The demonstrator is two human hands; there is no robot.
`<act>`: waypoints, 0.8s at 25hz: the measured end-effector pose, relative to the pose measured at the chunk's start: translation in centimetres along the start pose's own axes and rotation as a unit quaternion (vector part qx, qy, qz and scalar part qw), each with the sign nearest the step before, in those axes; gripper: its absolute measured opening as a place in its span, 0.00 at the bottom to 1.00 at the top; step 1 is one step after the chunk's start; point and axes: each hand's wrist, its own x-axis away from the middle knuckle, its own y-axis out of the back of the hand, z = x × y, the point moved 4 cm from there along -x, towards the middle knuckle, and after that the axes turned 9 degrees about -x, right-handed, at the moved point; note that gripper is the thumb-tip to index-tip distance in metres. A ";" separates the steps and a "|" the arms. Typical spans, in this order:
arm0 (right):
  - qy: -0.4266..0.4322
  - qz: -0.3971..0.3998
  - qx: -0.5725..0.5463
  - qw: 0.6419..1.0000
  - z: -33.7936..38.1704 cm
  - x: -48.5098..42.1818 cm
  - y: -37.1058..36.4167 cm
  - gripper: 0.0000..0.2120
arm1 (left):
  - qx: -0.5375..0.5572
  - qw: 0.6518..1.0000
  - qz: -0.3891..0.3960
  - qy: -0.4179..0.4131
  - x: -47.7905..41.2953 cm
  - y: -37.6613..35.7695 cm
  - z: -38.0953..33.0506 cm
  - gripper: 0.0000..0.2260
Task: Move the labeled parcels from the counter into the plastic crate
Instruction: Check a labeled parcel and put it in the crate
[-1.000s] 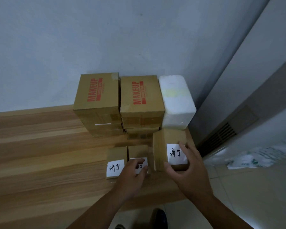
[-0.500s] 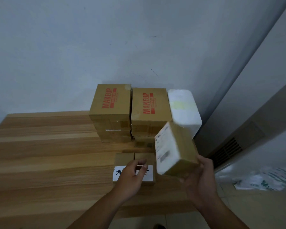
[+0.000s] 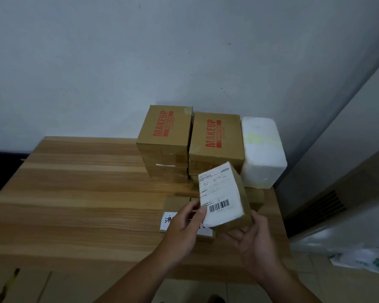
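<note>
Item held: one small brown cardboard parcel (image 3: 224,193), white barcoded label facing up, tilted in the air above the front right corner of the light wooden counter (image 3: 85,193). The right hand (image 3: 253,243) cradles its lower end from beneath, fingers curled round the cardboard. The left hand (image 3: 182,228) pinches its lower left corner, thumb on the label. Under the hands, flat brown parcels with handwritten white labels (image 3: 175,201) lie near the front edge. Brown MAKEUP cartons (image 3: 165,127) and a white foam box (image 3: 262,149) occupy the back right corner.

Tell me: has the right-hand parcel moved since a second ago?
Yes. The parcel rose off the counter and tilted; it now overlaps the right MAKEUP box.
</note>
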 end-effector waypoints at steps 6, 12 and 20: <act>0.078 0.010 0.181 0.980 0.1 -0.9 -0.3 0.17 | 0.007 0.997 -0.071 -0.010 1.1 1.8 0.6 0.14; 0.030 0.142 0.278 0.949 -2.5 0.0 -5.2 0.28 | 0.013 0.985 -0.172 0.007 5.0 4.6 2.7 0.14; -0.045 0.170 0.291 0.941 -11.1 2.3 -14.1 0.34 | 0.037 0.954 -0.294 0.045 13.3 15.6 8.6 0.11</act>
